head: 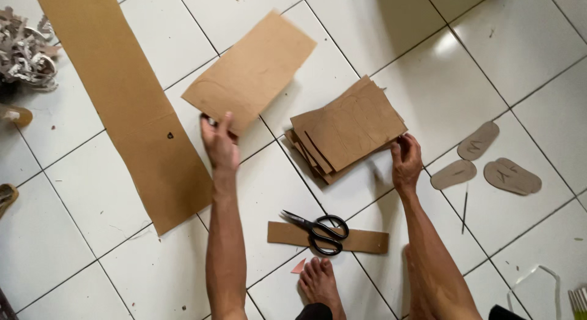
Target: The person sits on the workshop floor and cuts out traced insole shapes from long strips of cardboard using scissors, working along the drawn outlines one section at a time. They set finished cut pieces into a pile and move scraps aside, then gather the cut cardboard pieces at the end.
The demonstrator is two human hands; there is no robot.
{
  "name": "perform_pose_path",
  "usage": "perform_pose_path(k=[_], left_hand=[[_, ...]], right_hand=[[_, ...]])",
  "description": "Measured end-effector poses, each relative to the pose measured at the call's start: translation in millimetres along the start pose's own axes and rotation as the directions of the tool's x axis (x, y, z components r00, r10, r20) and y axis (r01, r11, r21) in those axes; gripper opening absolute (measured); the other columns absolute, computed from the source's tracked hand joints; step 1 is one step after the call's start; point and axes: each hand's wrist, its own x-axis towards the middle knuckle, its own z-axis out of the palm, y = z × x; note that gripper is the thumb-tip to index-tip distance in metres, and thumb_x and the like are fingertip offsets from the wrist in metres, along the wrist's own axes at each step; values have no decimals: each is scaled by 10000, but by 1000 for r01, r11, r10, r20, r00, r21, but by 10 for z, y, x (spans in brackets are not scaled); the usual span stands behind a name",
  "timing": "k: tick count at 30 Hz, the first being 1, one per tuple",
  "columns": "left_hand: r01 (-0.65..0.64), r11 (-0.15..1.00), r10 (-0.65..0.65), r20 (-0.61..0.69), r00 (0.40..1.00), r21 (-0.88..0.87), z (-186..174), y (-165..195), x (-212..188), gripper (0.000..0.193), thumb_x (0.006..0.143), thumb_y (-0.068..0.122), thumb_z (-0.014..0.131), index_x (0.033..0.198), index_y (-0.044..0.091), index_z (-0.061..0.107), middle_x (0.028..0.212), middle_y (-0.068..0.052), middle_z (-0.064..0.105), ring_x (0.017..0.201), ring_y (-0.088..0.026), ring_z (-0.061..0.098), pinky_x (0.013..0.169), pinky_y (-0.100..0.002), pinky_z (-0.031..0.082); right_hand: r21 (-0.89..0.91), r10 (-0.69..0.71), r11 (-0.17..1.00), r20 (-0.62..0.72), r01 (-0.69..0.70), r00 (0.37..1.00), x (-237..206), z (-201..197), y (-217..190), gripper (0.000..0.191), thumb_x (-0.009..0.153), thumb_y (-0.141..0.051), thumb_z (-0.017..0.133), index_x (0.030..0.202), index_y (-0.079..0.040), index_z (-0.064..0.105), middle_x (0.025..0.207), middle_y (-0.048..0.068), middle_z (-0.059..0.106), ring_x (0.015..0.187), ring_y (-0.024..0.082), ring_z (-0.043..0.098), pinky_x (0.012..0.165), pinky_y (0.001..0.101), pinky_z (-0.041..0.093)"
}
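Nearest to me is my own bare foot (319, 282), toes pointing up the white tiled floor (428, 81), and just past the toes the black scissors (318, 231) lie across a narrow strip of cardboard (361, 240), handles toward my right, blades toward my left. Beyond that, my left hand (219, 142) pinches the near corner of a loose cardboard sheet (251, 72), thumb on top and fingers curled under the edge; the sheet runs away from my fingers, up and to the right, its long axis slanting across the tile joints. My right hand (406, 161) has its fingertips pressed together against the near right corner of the stack of cardboard sheets (345, 130), which lies to the left of those fingers and fans out a little at its lower left edge; I cannot tell whether the fingers grip the corner or only touch it. The loose sheet and the stack sit near each other, a bare gap of tile between them, the stack closer to my right hand and the sheet to my left. Further left a long cardboard band (122, 106) stretches diagonally, beside my left forearm. Off to my right, well apart, three sole-shaped cardboard cutouts (486, 164) lie by a thin dark stick (465, 207), and at the far left edge sits a heap of pale scraps (24, 51).
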Motion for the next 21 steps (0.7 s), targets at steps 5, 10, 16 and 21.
perform_pose_path(k=[5, 10, 16, 21], left_hand=[[163, 985, -167, 87, 982, 51, 555, -350, -792, 529, 883, 126, 679, 1343, 29, 435, 1164, -153, 642, 1008, -241, 694, 806, -387, 658], [196, 741, -321, 82, 943, 642, 626, -1095, -1308, 493, 1025, 308, 638, 1352, -45, 532, 1171, -267, 671, 1028, -382, 664, 825, -442, 596], [-303, 516, 32, 335, 942, 802, 424, -1391, -1239, 700, 993, 358, 696, 1439, -118, 443, 1397, -356, 542, 1276, -482, 557, 1042, -504, 484], [-292, 522, 5, 339, 941, 801, 75, -1142, -1175, 591, 928, 265, 730, 1370, -76, 536, 1301, -274, 642, 1213, -386, 642, 1018, -442, 529]], right_hand=[[83, 168, 983, -46, -164, 985, -72, -20, -26, 546, 1055, -459, 571, 1378, -19, 588, 1348, 126, 667, 1246, 198, 633, 1067, 318, 489], [6, 164, 986, -18, -164, 986, -450, -52, -35, 710, 1046, -575, 465, 1445, 7, 538, 1417, 167, 609, 1336, 271, 547, 1133, 383, 405], [-45, 106, 994, 341, -97, 934, -653, 411, -117, 882, 1052, -634, 452, 1556, 74, 305, 1615, 258, 298, 1483, 391, 276, 1165, 444, 270], [-284, 155, 958, 406, -37, 901, -893, 367, -231, 839, 932, -585, 652, 1423, 65, 448, 1378, 240, 517, 1167, 378, 589, 933, 466, 512]])
